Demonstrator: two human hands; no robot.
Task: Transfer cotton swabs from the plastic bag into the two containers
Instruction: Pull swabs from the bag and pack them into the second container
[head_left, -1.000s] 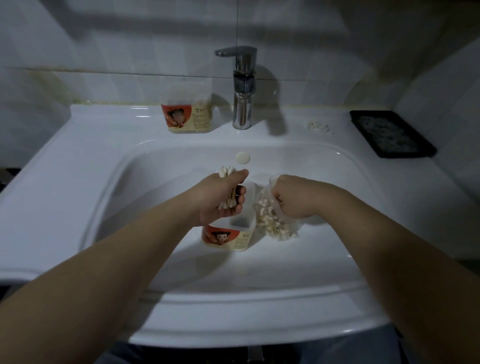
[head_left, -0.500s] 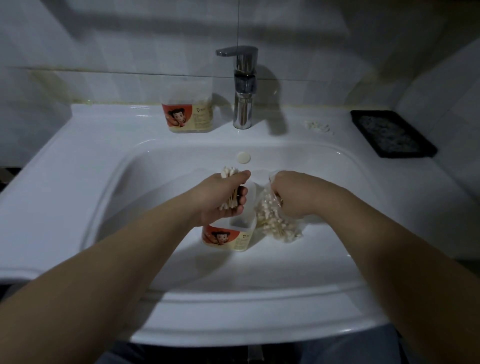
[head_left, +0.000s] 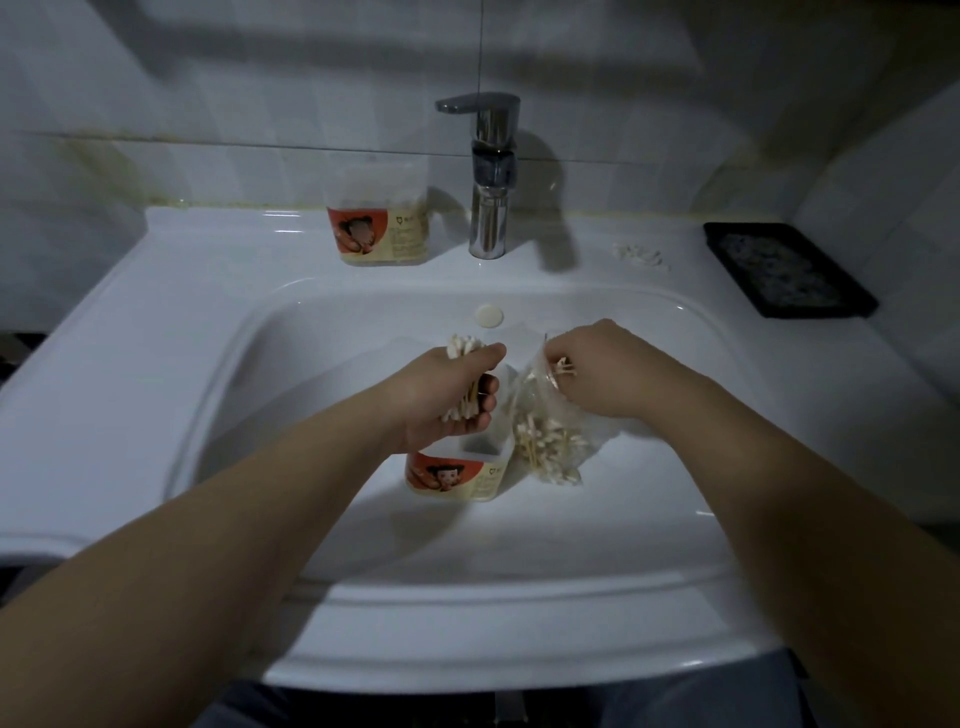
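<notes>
My left hand (head_left: 447, 395) grips a bundle of cotton swabs (head_left: 465, 347) upright, just above an open clear container (head_left: 457, 475) with a red and cream label that stands in the sink basin. Right beside it lies the clear plastic bag (head_left: 550, 441), still holding many swabs. My right hand (head_left: 597, 371) pinches a few swabs at the bag's mouth. A second, similar container (head_left: 379, 228) stands on the sink ledge to the left of the faucet.
The white sink (head_left: 156, 364) fills the view, with a chrome faucet (head_left: 488, 176) at the back. A black tray (head_left: 784, 267) lies at the right rear corner. A few loose white bits (head_left: 641, 255) lie on the ledge near it.
My right hand has risen from inside the bag to its mouth, pinching a few swabs. My left hand stays over the container with its bundle.
</notes>
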